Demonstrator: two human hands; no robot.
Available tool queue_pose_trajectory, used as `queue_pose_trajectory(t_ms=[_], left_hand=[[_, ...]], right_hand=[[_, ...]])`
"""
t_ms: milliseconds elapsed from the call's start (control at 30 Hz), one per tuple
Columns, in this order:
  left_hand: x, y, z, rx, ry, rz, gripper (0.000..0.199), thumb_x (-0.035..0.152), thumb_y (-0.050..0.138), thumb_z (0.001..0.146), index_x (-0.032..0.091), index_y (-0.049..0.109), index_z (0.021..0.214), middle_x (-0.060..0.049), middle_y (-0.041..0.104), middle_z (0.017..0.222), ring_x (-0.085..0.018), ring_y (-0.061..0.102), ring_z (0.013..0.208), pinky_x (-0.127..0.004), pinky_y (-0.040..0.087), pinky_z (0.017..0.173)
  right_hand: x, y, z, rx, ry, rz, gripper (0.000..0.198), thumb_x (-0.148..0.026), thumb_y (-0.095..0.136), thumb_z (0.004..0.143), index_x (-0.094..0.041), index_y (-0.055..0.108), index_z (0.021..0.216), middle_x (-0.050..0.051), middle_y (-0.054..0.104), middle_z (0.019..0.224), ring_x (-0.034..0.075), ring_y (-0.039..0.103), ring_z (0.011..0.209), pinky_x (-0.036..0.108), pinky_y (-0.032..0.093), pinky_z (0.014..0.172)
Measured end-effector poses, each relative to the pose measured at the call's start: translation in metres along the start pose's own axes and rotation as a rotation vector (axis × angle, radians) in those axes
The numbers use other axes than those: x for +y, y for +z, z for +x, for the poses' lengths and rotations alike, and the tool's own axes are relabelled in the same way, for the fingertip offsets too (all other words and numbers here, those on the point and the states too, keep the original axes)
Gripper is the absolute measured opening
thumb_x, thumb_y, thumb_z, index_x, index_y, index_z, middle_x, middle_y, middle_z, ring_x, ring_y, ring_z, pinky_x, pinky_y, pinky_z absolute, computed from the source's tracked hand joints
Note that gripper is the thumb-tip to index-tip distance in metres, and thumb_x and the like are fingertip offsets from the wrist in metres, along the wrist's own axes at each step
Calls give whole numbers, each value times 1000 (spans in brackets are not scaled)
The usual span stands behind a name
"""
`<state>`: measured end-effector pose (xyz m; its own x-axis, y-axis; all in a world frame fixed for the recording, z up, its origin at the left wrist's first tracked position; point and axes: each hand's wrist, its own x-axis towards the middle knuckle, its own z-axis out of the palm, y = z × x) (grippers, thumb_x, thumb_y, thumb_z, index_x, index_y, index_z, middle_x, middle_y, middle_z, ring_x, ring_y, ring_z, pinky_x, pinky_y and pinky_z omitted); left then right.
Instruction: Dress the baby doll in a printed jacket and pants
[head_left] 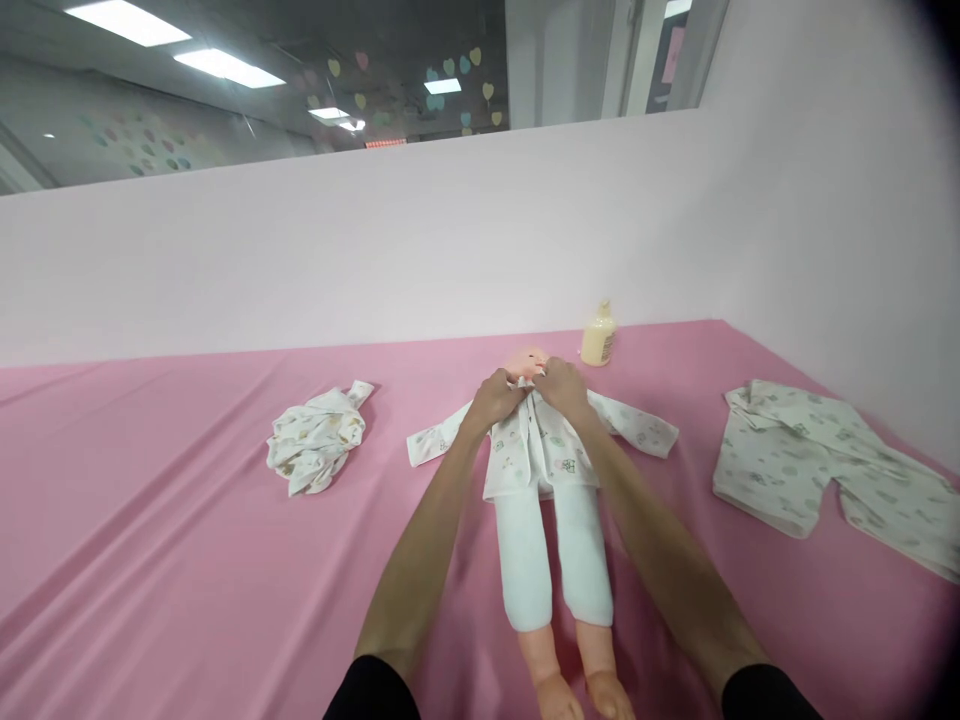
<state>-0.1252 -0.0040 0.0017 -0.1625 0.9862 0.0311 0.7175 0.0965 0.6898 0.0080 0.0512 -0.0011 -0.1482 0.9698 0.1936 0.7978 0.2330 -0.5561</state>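
My doll (551, 520) lies on its back on the pink table (150, 560), feet toward me; the feet are cut off at the bottom edge, and my hands hide most of its face. One doll, one shirt (536, 445) on it, white trousers (551, 545) below. Both my arms stretch straight out; my left hand (496, 397) and right hand (562, 387) meet at the doll's collar, fingers curled in, pinching the shirt's neck. Left of the doll lies one crumpled garment (316, 440); right of it, one flat set of clothes (817, 465); just beyond its head, one bottle (598, 338).
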Motion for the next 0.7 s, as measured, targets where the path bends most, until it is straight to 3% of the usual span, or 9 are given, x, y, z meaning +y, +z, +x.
queue_pose_trajectory(t_ms=[100,233,467,700], left_hand=[[7,4,2,51,21,130,28,45,52,90,19,62,94,-9,71,100,-22,65,93,-27,41,73],[13,12,4,92,16,217,30,35,44,94,19,60,75,-12,70,93,-26,65,93,-31,41,74],[22,23,3,183,-22,362,22,29,47,92,17,65,94,-18,64,111,-34,64,101,-38,45,78],[24,32,3,277,22,461,27,16,36,94,15,62,104,-18,60,114,-30,61,106,-38,46,82]], right_hand=[[12,-7,4,-53,-24,122,14,-18,54,76,-19,52,62,1,51,61,17,52,66,26,34,57],[21,-16,3,-88,-6,313,24,-15,52,72,-21,40,53,-5,34,49,11,36,51,24,28,49],[23,-20,3,-48,99,572,11,-19,54,73,-21,49,64,-4,47,55,11,45,52,22,38,50],[22,-16,6,-94,126,695,12,-14,58,72,-20,50,66,-4,50,53,11,53,54,21,43,52]])
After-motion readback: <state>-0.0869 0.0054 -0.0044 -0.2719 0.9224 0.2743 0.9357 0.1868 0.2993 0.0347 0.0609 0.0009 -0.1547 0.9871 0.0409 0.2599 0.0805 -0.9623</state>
